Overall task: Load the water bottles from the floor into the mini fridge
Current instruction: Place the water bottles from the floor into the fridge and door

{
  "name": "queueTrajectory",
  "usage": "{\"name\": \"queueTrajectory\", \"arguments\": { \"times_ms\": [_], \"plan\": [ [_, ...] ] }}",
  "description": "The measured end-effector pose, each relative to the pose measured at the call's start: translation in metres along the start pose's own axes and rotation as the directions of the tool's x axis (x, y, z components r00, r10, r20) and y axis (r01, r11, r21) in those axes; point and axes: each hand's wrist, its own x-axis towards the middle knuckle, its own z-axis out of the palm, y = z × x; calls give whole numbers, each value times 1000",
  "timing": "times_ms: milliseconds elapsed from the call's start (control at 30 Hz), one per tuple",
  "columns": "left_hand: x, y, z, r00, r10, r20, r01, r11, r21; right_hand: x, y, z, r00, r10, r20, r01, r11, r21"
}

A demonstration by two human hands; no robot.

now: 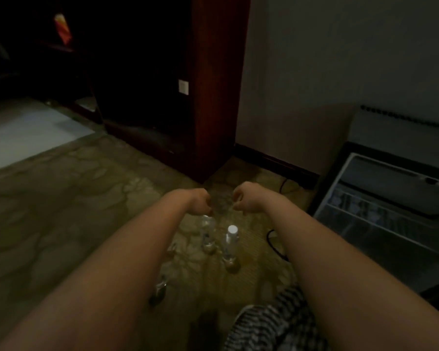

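Note:
Both my arms reach forward over the carpet. My left hand [199,200] bends down, and its curled fingers close over the top of a clear water bottle [207,233]; that bottle's cap is hidden under them. My right hand [244,196] hangs beside it with loosely curled fingers and holds nothing. A second water bottle [230,245] with a white cap stands upright just below and between the hands. A third bottle [160,287] shows partly from behind my left forearm. The open mini fridge [380,191] with its wire shelf is at the right.
A dark red wooden cabinet [213,97] stands straight ahead, against a pale wall. A black cable [274,243] lies on the patterned carpet near the fridge. Checked fabric [264,323] covers my lap at the bottom. The room is dim.

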Motion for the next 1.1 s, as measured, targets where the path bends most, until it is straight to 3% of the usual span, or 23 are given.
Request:
{"name": "queueTrajectory", "arguments": {
  "times_ms": [200,533,733,1100],
  "plan": [
    [18,-48,56,994,-44,103,65,974,-215,36,-7,60,991,52,122,-46,998,-52],
    [75,-59,157,985,-82,155,153,831,-535,93,46,119,982,145,124,-117,972,-206],
    [112,-43,183,990,-34,135,111,778,-618,129,66,136,975,166,145,-115,945,-306],
    [144,-29,206,999,20,49,23,669,-743,145,84,144,985,110,135,-72,963,-258]
  ]
}}
